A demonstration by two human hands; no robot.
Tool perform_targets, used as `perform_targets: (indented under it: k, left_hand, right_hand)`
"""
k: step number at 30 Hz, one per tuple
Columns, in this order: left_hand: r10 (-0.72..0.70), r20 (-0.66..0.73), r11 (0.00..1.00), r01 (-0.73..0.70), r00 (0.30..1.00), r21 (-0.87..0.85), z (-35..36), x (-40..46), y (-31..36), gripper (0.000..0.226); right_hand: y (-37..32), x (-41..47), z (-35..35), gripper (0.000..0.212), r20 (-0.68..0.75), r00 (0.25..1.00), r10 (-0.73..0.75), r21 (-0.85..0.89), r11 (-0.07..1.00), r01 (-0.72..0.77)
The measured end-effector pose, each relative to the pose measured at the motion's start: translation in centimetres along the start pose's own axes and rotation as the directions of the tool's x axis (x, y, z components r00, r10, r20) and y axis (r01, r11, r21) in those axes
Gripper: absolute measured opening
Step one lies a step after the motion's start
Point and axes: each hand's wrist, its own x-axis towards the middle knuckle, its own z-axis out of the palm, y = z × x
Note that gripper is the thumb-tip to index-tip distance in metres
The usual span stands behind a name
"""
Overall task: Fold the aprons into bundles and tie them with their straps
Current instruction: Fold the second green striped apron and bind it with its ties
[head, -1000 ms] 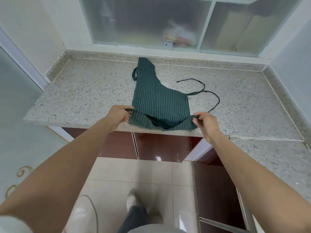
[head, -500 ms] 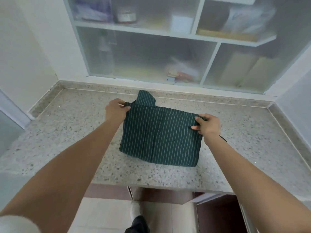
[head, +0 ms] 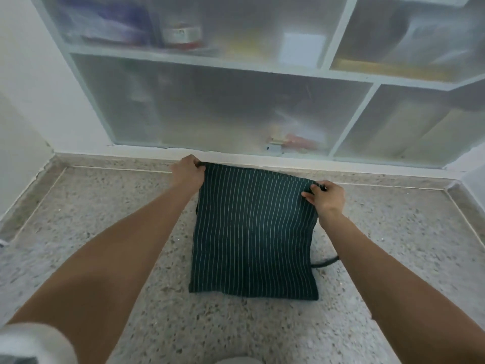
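A dark green apron with thin white stripes [head: 252,232] lies folded into a rough rectangle on the speckled stone counter [head: 105,232]. My left hand [head: 187,171] pinches its far left corner near the back wall. Its far right corner is pinched by my right hand [head: 325,197]. A short piece of dark strap [head: 326,261] sticks out from under the right edge; the other straps are hidden under the fold.
A frosted-glass cabinet [head: 236,106] with white frames stands right behind the counter, blurred items inside. White walls close off the left and right sides. The counter's raised stone lip [head: 118,161] runs along the back.
Both hands carried the apron's near edge up and away from the counter's front, folding it over to the back. The bib and loose straps are now covered. The camera has moved closer.
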Motion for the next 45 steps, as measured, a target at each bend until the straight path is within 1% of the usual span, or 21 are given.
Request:
perform_targets:
  k: [2,5,8,9,12,15,18,20,22,24,26,27,30,32,34,36,37,39,40,42,45]
  left_hand:
    - [0.014,0.032,1.0,-0.013,0.999,-0.012,1.3,1.5,0.1,0.021]
    - [0.019,0.08,0.999,-0.016,0.997,-0.043,3.3,3.5,0.0,0.004]
    - [0.008,0.1,0.999,-0.003,0.995,-0.047,5.1,5.6,-0.3,0.002]
    - [0.004,0.113,0.999,0.001,0.994,-0.041,5.8,6.3,-0.5,0.003]
    - [-0.017,0.163,1.0,0.02,0.986,-0.014,7.5,8.0,-1.2,0.02]
    - [-0.028,0.202,1.0,0.027,0.979,0.004,8.8,9.4,-1.9,0.032]
    - [-0.04,0.194,0.998,0.029,0.98,0.06,10.2,10.9,-2.8,0.033]
    - [-0.045,0.182,0.997,0.033,0.982,0.068,10.8,11.7,-3.2,0.032]
    - [-0.045,0.167,0.997,0.032,0.985,0.075,11.3,12.4,-3.7,0.031]
    - [-0.04,0.165,0.996,0.026,0.985,0.084,11.6,12.9,-4.1,0.033]
    - [-0.073,0.187,0.997,0.066,0.98,0.039,11.7,13.2,-4.4,0.036]
    - [-0.095,0.216,0.995,0.096,0.972,0.006,11.7,13.2,-4.4,0.038]
    - [-0.118,0.326,0.99,0.137,0.938,-0.036,11.5,12.7,-4.5,0.054]
    - [-0.115,0.327,0.991,0.13,0.938,-0.024,11.3,12.1,-4.6,0.062]
    - [-0.149,0.276,0.987,0.159,0.949,-0.014,10.9,11.0,-4.7,0.062]
    - [-0.199,0.223,0.979,0.205,0.954,-0.004,10.4,8.9,-4.9,0.058]
    - [-0.195,0.212,0.98,0.198,0.958,0.005,10.2,7.6,-5.1,0.055]
    - [-0.177,0.258,0.984,0.18,0.95,0.011,9.9,5.2,-6.0,0.052]
    - [-0.182,0.298,0.981,0.193,0.937,-0.009,9.7,4.4,-6.5,0.053]
    - [-0.196,0.364,0.967,0.24,0.911,-0.081,9.4,3.0,-7.7,0.056]
    - [-0.235,0.384,0.924,0.328,0.893,-0.197,8.7,1.6,-9.0,0.056]
  right_hand:
    - [0.1,1.6,0.9,0.009,-0.004,1.0,0.011,-0.015,1.0,-0.011]
    - [0.6,3.7,2.2,0.01,-0.007,1.0,0.017,-0.057,0.998,-0.017]
    - [1.6,5.8,3.7,0.011,0.004,1.0,0.012,-0.12,0.993,-0.011]
    - [1.9,6.5,4.1,0.011,0.007,1.0,0.014,-0.141,0.99,-0.013]
    - [3.0,8.1,5.2,0.012,0.012,1.0,0.019,-0.205,0.979,-0.016]
    - [4.1,9.2,6.3,0.012,0.032,0.999,0.011,-0.241,0.971,-0.003]
    - [5.3,10.2,7.5,0.014,0.056,0.998,0.016,-0.243,0.97,-0.002]
    - [6.0,10.7,8.1,0.014,0.074,0.997,0.029,-0.243,0.97,-0.011]
    - [6.5,11.0,8.7,0.015,0.109,0.994,0.012,-0.308,0.951,0.022]
    - [6.8,10.7,9.0,0.032,0.168,0.986,-0.009,-0.428,0.9,0.081]
    - [7.1,9.9,9.3,0.053,0.261,0.964,-0.052,-0.517,0.836,0.185]
    - [7.1,9.2,9.4,0.06,0.318,0.945,-0.076,-0.561,0.789,0.252]
    - [7.7,7.2,9.4,0.071,0.487,0.867,-0.111,-0.637,0.634,0.438]
    - [8.2,6.0,9.5,0.075,0.582,0.811,-0.058,-0.617,0.619,0.487]
    - [8.8,5.1,9.8,0.08,0.648,0.761,0.021,-0.608,0.617,0.5]
    - [9.2,4.2,10.0,0.085,0.68,0.726,0.103,-0.624,0.6,0.5]
    - [9.4,3.9,10.1,0.087,0.689,0.712,0.138,-0.633,0.593,0.497]
    - [9.7,3.2,10.1,0.091,0.701,0.69,0.18,-0.646,0.571,0.507]
    - [9.8,3.1,10.1,0.092,0.702,0.687,0.187,-0.652,0.557,0.515]
    - [10.0,2.6,9.9,0.093,0.701,0.69,0.179,-0.661,0.527,0.535]
    - [10.4,1.6,9.5,0.093,0.695,0.698,0.171,-0.667,0.515,0.537]
